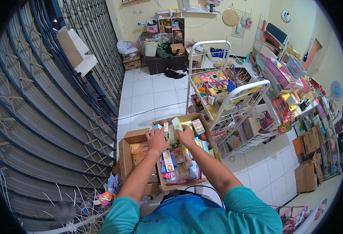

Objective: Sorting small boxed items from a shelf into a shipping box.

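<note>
A large open cardboard box full of small packaged goods stands in front of me. My right hand is closed around a slim light-green box, raised over the far part of the carton. Beside it, my left hand lies over the carton's left wall, thumb spread from the fingers. Its fingertips are at a small blue-and-white box; whether they touch it is unclear. A white-and-orange packet lies among the goods below my hands. Another open carton, holding yellow-orange packets, sits to the left.
A white wire rack with colourful boxes stands just beyond the carton to the right. A folding metal gate runs along the left. A black-and-white cat lies on the tiled floor. More cartons and loaded shelves stand at right.
</note>
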Tool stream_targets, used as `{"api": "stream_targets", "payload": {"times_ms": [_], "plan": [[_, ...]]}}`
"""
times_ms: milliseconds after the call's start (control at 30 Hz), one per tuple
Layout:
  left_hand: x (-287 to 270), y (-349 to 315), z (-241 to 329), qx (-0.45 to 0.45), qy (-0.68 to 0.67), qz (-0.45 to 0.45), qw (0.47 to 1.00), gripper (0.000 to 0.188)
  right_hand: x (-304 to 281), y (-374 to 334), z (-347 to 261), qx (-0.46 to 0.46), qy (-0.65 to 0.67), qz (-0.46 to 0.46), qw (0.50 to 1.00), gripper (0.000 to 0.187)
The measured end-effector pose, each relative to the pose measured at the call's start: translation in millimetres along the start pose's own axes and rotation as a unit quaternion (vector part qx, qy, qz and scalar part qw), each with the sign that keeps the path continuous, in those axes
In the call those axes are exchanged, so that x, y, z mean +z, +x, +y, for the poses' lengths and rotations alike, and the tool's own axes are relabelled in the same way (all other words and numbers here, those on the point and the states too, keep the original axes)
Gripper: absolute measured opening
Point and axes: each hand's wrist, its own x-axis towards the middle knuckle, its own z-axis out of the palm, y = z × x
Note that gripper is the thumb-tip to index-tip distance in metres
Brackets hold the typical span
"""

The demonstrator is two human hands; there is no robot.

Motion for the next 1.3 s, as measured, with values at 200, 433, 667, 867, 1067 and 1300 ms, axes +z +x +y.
{"api": "stream_targets", "payload": {"times_ms": [200, 433, 667, 867, 1067, 1300], "plan": [[-1, 1, 8, 0.085, -0.026, -0.025, 0.996, 0.072, -25, -8, -3, -0.056, -0.123, 0.031, 0.99, 0.051], [16, 8, -3, 0.073, -0.011, -0.041, 0.996, 0.07, -7, -5, -2, -0.05, -0.163, -0.077, 0.982, 0.044], [5, 6, 37, 0.108, -0.089, 0.025, 0.99, 0.06, -49, -9, 30, -0.126, -0.12, 0.063, 0.983, 0.044], [-13, 5, 137, 0.23, -0.26, -0.037, 0.937, 0.045, -174, -63, 35, -0.01, 0.062, 0.046, 0.997, 0.034], [8, -19, 269, 0.359, -0.338, -0.182, 0.851, 0.047, -286, -116, 122, 0.039, 0.058, 0.157, 0.985, 0.037], [34, -50, 436, 0.434, -0.336, -0.31, 0.777, 0.052, -428, -219, 208, 0.136, 0.028, 0.294, 0.946, 0.04]]}}
